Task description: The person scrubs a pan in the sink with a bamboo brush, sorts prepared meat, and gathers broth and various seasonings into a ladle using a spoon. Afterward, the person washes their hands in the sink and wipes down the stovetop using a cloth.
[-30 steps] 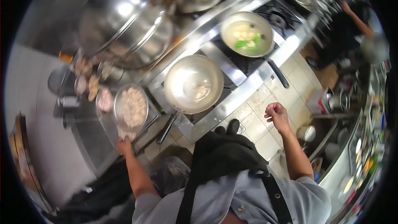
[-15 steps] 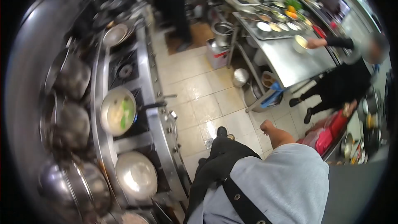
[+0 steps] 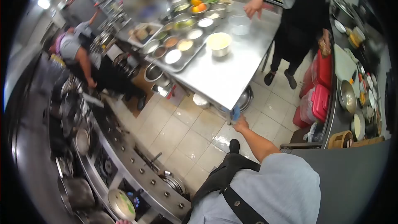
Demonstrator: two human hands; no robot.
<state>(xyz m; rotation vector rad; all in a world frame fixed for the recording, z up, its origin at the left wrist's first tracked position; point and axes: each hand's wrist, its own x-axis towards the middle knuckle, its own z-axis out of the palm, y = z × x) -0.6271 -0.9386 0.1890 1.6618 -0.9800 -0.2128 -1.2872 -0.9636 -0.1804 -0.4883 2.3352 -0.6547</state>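
Note:
My right hand (image 3: 239,123) is stretched forward at the near corner of the steel table. Its fingers are closed at the lower end of a blue cloth (image 3: 236,112) that hangs by the table leg. Of my left hand, at most a few fingertips (image 3: 123,222) show at the bottom edge, beside a pan (image 3: 121,204) with pale and green food on the stove; what they do is hidden. A white tub of pale yellow food (image 3: 219,44) stands on the steel table (image 3: 226,76), beyond my right hand.
Across the table, a co-worker's hand (image 3: 253,6) is over a clear container (image 3: 239,25). Another person (image 3: 85,58) stands at the far left. A tray (image 3: 182,64) of filled bowls lies on the table. Red bins (image 3: 318,103) stand under the right counter. The floor tiles (image 3: 186,126) look wet.
My view has swung right, toward the table. My right hand has come from beside me to the blue cloth. The co-worker has let go of the tub, which now stands on the table.

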